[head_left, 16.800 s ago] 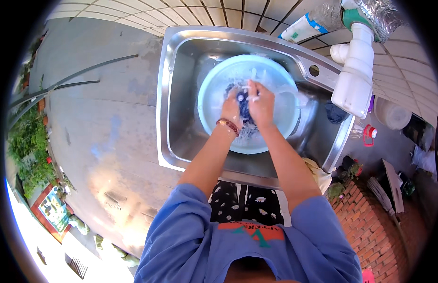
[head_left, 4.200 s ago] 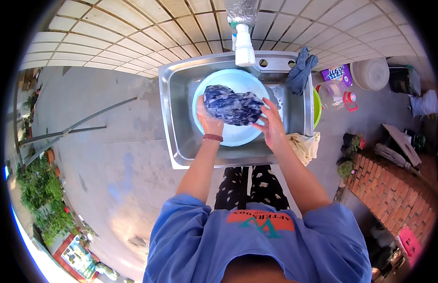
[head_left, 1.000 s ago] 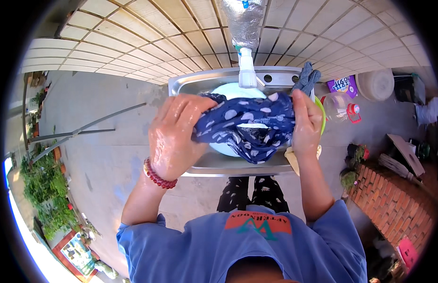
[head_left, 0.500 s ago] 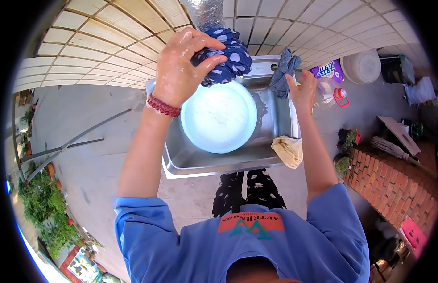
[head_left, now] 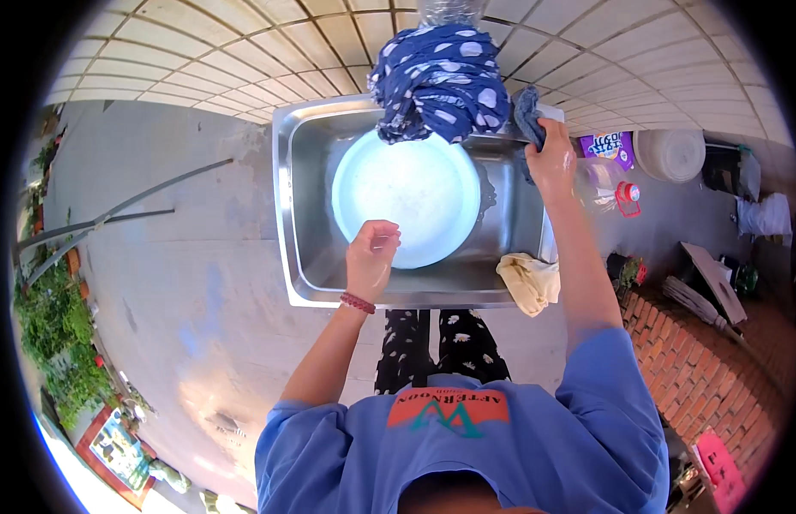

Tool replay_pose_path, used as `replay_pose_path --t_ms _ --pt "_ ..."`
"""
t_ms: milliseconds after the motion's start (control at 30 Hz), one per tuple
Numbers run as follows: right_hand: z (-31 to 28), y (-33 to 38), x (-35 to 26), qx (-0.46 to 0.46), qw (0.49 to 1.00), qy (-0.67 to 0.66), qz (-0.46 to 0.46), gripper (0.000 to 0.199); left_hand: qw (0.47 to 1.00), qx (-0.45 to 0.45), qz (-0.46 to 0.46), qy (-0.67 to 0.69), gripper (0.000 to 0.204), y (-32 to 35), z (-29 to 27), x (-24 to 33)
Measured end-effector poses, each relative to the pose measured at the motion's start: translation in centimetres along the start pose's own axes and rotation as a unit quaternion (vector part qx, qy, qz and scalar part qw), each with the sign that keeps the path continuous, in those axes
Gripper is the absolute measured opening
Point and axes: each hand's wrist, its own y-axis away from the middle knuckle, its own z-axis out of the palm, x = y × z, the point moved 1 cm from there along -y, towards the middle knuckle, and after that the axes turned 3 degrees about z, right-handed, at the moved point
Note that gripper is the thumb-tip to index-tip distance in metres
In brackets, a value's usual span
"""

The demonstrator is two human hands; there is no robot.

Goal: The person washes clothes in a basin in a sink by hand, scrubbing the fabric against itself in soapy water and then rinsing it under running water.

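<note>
My left hand (head_left: 371,261) hovers over the near left rim of a pale blue basin (head_left: 340,201). Its fingers are loosely curled, the thumb a little apart, and nothing shows between them. The basin holds whitish, cloudy water and stands in a steel sink (head_left: 305,171). At the sink's far right corner my right hand (head_left: 554,164) closes its thumb and fingers on a grey-blue cloth (head_left: 526,116), its exact kind unclear. A bunched navy cloth with white dots (head_left: 445,81) lies on the far rim, partly over the basin.
A cream cloth (head_left: 531,281) drapes over the sink's near right corner. Right of the sink are a clear plastic jug with a red cap (head_left: 628,194), a purple package (head_left: 608,149) and a white tub (head_left: 670,156). A tiled wall (head_left: 218,51) rises behind the sink.
My left hand has let go of the dotted cloth and drawn back toward me, over the basin's near side. My right hand has moved onto the grey-blue cloth and taken hold of it.
</note>
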Motion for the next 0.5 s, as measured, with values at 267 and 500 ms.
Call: replay_pose_path --t_ms 267,500 --pt "9.1 10.6 -11.7 -0.291 0.910 -0.039 -0.293 0.057 0.993 0.046 -0.093 -0.063 0.041 -2.4 -1.9 -9.5" --pt "17.1 14.2 -9.0 -0.280 0.958 0.045 -0.036 0.084 0.967 0.029 -0.211 -0.137 0.089 -5.5 -0.4 -15.4"
